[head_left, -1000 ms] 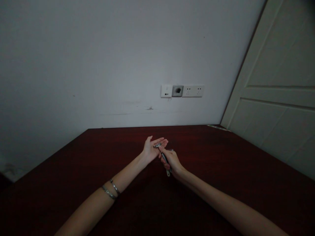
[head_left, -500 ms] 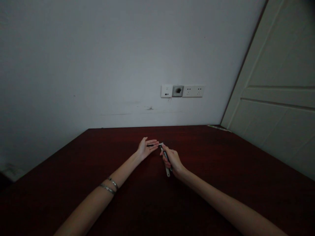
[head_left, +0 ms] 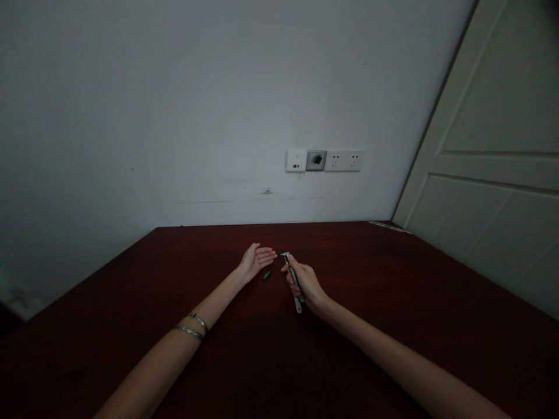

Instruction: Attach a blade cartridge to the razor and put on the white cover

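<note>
Head view. In the right hand (head_left: 305,282), a slim pale metal and black tool with a short T-shaped head (head_left: 297,302) is gripped, its head pointed away past the thumb. The left hand (head_left: 255,261) is held palm up, fingers extended, nothing seen in it. Between the hands, just below the left fingertips, a small dark green elongated piece (head_left: 266,276) is seen at the dark red wooden tabletop (head_left: 283,366); whether contact is made cannot be told. By judgement, the piece is already parted from both hands; the tool is not yet released. What else is left cannot be told. Half a second ago, a dark slender piece, seemingly this one, was seen across the left fingers; now the left palm is bare.
</note>
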The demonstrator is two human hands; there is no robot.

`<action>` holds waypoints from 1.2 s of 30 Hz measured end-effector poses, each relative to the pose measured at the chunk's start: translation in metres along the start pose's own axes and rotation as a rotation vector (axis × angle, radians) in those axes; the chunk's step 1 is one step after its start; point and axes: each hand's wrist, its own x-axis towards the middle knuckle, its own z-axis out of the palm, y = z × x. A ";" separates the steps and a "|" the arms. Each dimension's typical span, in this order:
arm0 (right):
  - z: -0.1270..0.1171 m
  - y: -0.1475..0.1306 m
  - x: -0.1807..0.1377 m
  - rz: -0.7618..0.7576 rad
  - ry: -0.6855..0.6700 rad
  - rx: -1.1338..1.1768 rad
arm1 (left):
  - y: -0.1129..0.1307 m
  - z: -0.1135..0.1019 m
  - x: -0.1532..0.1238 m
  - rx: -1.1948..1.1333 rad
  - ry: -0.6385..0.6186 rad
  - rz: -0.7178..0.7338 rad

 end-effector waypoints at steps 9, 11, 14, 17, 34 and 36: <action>-0.013 -0.035 0.016 -0.239 0.079 -0.090 | 0.021 0.031 -0.022 0.268 -0.011 0.226; -0.017 -0.047 0.020 -0.328 0.126 -0.167 | 0.019 0.040 -0.029 0.349 -0.064 0.229; -0.021 -0.060 0.024 -0.477 0.150 -0.287 | 0.014 0.052 -0.040 0.426 -0.143 0.315; -0.020 -0.065 0.024 -0.551 0.129 -0.395 | 0.010 0.062 -0.047 0.408 -0.267 0.394; -0.035 -0.057 0.013 -0.412 0.036 -0.709 | 0.027 0.057 -0.052 0.511 -0.301 0.316; -0.038 -0.046 0.006 -0.397 0.017 -0.959 | 0.034 0.054 -0.053 0.498 -0.266 0.308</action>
